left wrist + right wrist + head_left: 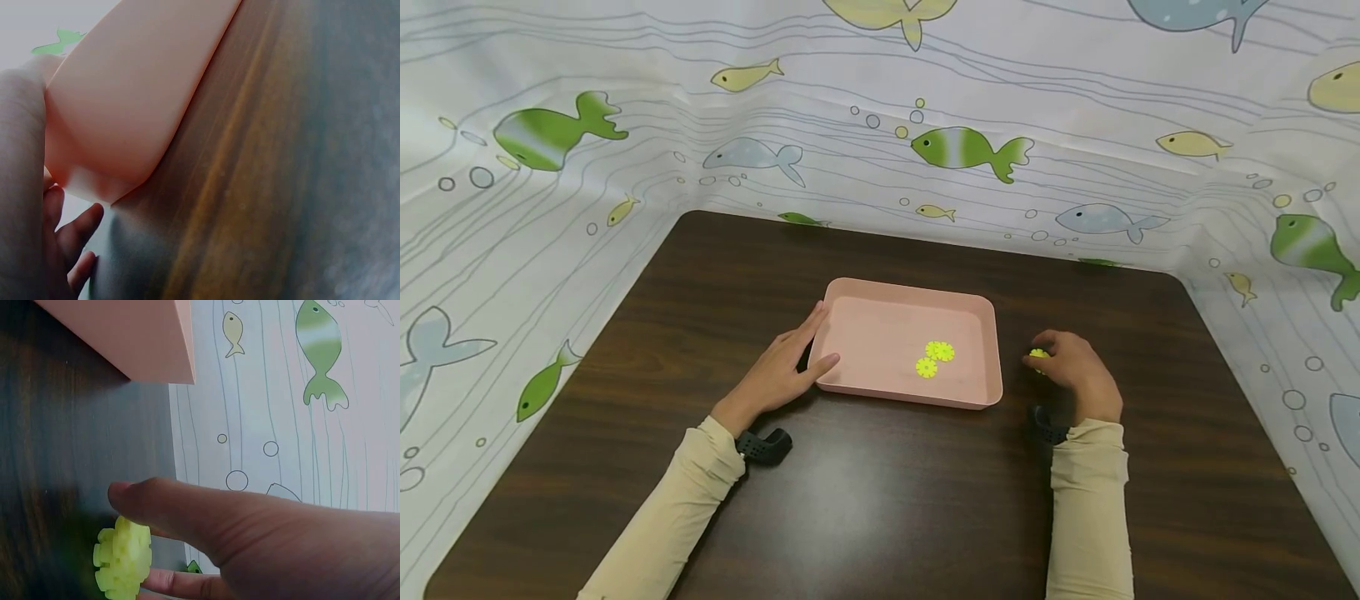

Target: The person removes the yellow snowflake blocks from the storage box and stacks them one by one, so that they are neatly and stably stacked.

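Note:
A shallow pink tray [906, 395] lies on the table with several yellow notched discs [927, 367] in its right half. At its left side rests my left hand [778, 367], the thumb over the rim and the index finger along the left edge. In the left wrist view the other fingers [80, 232] are spread beside the tray wall [131, 106]. Right of the tray, my right hand [1081, 375] pinches yellow notched discs [123, 559] between thumb and fingers. They look stacked in the right wrist view; their number is unclear.
The dark wooden table [880, 500] carries the tray near its middle. A white curtain [865, 192] printed with fish stands along its back and sides. Black straps [763, 447] sit at both wrists.

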Demonstrator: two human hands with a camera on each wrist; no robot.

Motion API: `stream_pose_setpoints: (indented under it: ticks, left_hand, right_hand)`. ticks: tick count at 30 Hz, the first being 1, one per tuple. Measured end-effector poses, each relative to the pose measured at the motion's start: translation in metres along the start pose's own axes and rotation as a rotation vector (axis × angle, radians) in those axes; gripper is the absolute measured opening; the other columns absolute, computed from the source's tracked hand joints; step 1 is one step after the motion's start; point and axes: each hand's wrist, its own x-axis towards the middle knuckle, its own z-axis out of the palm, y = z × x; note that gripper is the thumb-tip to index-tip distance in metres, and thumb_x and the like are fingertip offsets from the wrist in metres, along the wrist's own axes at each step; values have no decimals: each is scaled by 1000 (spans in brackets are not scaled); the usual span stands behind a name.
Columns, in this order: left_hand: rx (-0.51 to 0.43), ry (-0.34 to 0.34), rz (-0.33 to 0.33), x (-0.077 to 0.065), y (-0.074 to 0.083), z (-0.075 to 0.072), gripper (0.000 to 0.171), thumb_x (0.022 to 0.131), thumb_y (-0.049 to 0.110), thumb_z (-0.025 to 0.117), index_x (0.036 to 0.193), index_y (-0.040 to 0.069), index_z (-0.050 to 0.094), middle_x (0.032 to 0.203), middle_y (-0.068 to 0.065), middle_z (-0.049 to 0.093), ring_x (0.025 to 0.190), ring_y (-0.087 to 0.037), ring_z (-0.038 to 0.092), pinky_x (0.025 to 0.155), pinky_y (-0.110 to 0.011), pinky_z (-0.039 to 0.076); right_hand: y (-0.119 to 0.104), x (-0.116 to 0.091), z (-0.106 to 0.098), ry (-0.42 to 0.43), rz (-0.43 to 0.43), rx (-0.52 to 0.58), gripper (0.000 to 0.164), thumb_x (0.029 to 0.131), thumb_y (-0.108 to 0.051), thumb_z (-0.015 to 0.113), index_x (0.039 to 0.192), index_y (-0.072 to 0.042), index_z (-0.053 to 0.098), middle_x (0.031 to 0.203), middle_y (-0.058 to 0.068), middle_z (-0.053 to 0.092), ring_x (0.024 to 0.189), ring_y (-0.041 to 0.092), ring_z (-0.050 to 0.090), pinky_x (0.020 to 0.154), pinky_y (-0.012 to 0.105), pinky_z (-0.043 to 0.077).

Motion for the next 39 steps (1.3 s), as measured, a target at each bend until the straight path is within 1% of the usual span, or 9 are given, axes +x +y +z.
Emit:
stream_pose_setpoints:
  ticks: [4, 9, 17, 22, 29, 36, 39]
  left_hand:
    - [-1, -4, -11, 0, 0, 1, 81, 106, 50, 53, 169, 21, 10, 174, -2, 6, 153, -37, 27, 120, -64, 17]
    - [0, -5, -11, 1, -1, 1, 81, 106, 51, 52, 169, 21, 10, 174, -3, 6, 154, -37, 27, 120, -65, 17]
    - [-3, -6, -11, 1, -1, 1, 81, 106, 51, 52, 169, 21, 11, 174, -3, 7, 154, -37, 27, 120, -65, 17]
    - [-3, -1, -10, 1, -1, 1, 81, 106, 51, 52, 169, 21, 11, 174, -3, 7, 154, -36, 26, 120, -65, 18]
    - [-1, 1, -12, 1, -2, 2, 81, 106, 51, 53, 169, 21, 11, 174, 1, 5, 154, -36, 27, 121, -64, 17]
    - [-8, 2, -8, 1, 0, 1, 81, 106, 49, 53, 168, 19, 13, 174, 4, 4, 154, -33, 27, 121, -63, 18]
    - [-10, 3, -6, 1, 1, 1, 81, 106, 49, 54, 168, 18, 14, 174, 1, 5, 154, -34, 28, 121, -64, 18]
  right_hand:
    - [3, 1, -1, 7, -14, -16, 42, 98, -21, 67, 127, 10, 62, 117, 34, 64, 99, 43, 61, 89, 58, 52]
    - [7, -1, -3, -3, -2, -23, 39, 97, -18, 67, 126, 9, 63, 120, 39, 61, 102, 47, 61, 89, 60, 51]
    - [11, -3, -4, -28, 40, -3, 48, 91, -17, 74, 130, 7, 60, 122, 40, 57, 103, 48, 59, 90, 60, 51]
    - [11, -3, -3, -17, 52, 11, 45, 94, -19, 71, 130, 7, 62, 124, 40, 57, 104, 48, 60, 92, 61, 51]
    - [13, -4, -3, -1, 23, 9, 41, 93, -12, 71, 127, 9, 63, 121, 39, 60, 100, 46, 61, 91, 60, 51]
    - [12, -3, -3, 13, 22, 1, 42, 96, -19, 69, 126, 9, 64, 120, 36, 62, 99, 43, 61, 88, 57, 53]
    - [13, -3, -2, 27, 18, -2, 38, 98, -17, 67, 125, 10, 64, 120, 35, 62, 97, 42, 61, 89, 58, 53]
